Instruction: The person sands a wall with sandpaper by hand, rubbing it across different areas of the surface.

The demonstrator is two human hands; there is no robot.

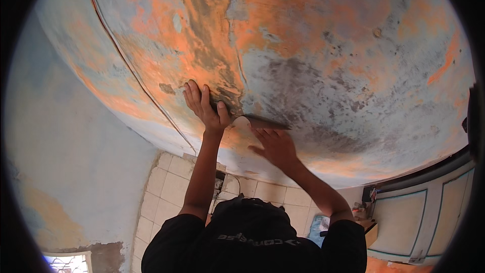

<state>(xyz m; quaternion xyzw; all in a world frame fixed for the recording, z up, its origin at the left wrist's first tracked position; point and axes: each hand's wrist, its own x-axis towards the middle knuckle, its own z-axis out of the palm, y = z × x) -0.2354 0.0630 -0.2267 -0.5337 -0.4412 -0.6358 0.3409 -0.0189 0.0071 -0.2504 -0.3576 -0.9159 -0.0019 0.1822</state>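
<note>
Both arms are up at the wall [313, 25], and the action is all at that dark flat piece [269, 122] — sheet or blade, I can't tell which — lying against the blotchy orange and grey surface, just right of the left hand [205, 108] and at the fingertips of the right hand [277, 146]. Doing this well calls, I'd say, for even pressure along the whole length of the piece, kept flat so no corner digs in. The crack [237, 63] running down from above looks like the tricky spot; a lighter touch there would probably stop the edge catching or lifting flakes.

Now the pose: the left forearm rises nearly straight, palm to the wall, fingers spread and thumb off to the side, holding nothing that I can see. It looks like a brace. The right arm comes in bent at the elbow, slanting up and leftward, fingers close together at the piece's lower edge, thumb standing well clear — so pressing rather than pinching, by my reading. How firmly it bears down, I can't tell.
</note>
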